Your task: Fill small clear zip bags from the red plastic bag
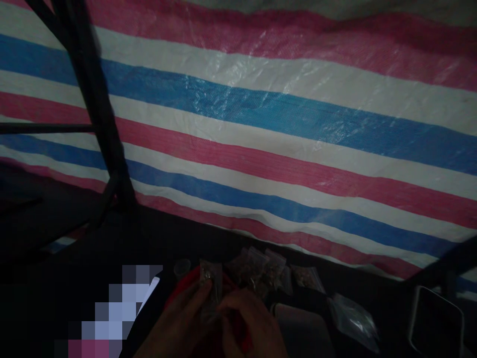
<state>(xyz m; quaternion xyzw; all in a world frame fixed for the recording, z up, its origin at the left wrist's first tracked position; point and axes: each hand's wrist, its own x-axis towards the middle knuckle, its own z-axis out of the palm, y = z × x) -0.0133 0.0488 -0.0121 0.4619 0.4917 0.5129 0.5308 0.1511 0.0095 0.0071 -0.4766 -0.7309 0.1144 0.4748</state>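
Observation:
At the bottom middle of the dim head view, my left hand grips a small clear zip bag with small shiny pieces inside. My right hand is closed at the lower end of the same bag, its fingertips pinched by the edge. Beneath both hands lies something red, mostly covered by them. Just beyond, several filled zip bags lie in a pile, with one more filled bag to their right.
A small clear cup stands left of the bags. On the right are a lidded plastic box, flat clear bags and a phone-like device. A striped tarp hangs behind, with a dark metal frame at left.

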